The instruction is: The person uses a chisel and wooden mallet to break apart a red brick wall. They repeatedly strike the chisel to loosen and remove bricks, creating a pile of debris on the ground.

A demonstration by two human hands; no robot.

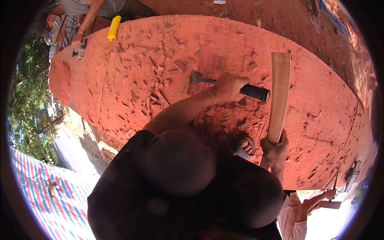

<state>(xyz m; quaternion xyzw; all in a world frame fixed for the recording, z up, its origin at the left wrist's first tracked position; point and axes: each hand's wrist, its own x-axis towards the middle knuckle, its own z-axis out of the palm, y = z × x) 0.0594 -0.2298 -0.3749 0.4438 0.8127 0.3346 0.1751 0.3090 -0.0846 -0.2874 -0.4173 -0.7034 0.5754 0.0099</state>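
My left hand (pixel 230 89) is wrapped round a chisel with a dark metal blade (pixel 201 79) and a black-wrapped handle (pixel 256 92). The blade points left, low over a large reddish wooden slab (pixel 316 92); whether its edge touches the wood I cannot tell. My right hand (pixel 275 150) grips the near end of a long, flat wooden bat (pixel 281 88). The bat stretches away from me, its side just right of the chisel handle's butt. Wood chips (pixel 160 60) lie scattered around and beyond the chisel.
At the far left, a yellow tube-shaped thing (pixel 114 28) trails a yellow cord (pixel 105 78) across the slab. Another person's hand (pixel 77 41) works with a metal tool there. A co-worker's hand (pixel 330 195) shows at the lower right. My sandalled foot (pixel 245 148) rests on the slab.
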